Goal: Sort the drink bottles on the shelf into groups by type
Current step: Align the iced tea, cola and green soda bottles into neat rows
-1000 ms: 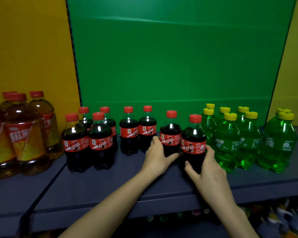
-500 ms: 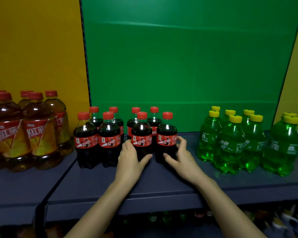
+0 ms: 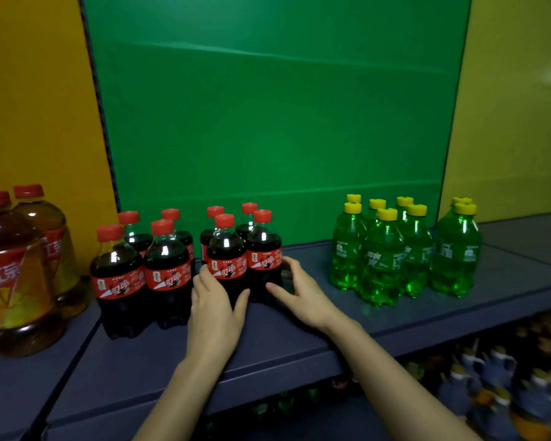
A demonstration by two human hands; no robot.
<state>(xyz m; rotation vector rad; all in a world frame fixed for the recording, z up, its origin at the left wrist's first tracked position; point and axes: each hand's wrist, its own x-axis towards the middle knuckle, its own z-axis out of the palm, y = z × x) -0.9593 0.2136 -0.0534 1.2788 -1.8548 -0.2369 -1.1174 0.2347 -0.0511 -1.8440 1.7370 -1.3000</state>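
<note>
Several dark cola bottles with red caps stand in a cluster on the blue-grey shelf [image 3: 299,332]. My left hand [image 3: 215,299] wraps the lower part of a front cola bottle [image 3: 226,256]. My right hand [image 3: 296,289] cups the side and base of the rightmost cola bottle [image 3: 264,249], fingers spread around it. To the right, apart from the colas, several green soda bottles [image 3: 382,259] with yellow caps form their own group. Large amber tea bottles [image 3: 12,272] with red caps stand at the far left.
A green panel backs the middle bay, with yellow panels on either side. A seam [image 3: 77,351] divides the left shelf section from the middle one. Bare shelf lies between the colas and green bottles. A lower shelf [image 3: 490,386] holds more bottles, blurred.
Both hands slid the two front cola bottles leftward, away from the green bottles, into the cola cluster. A wide gap has opened between colas and green bottles.
</note>
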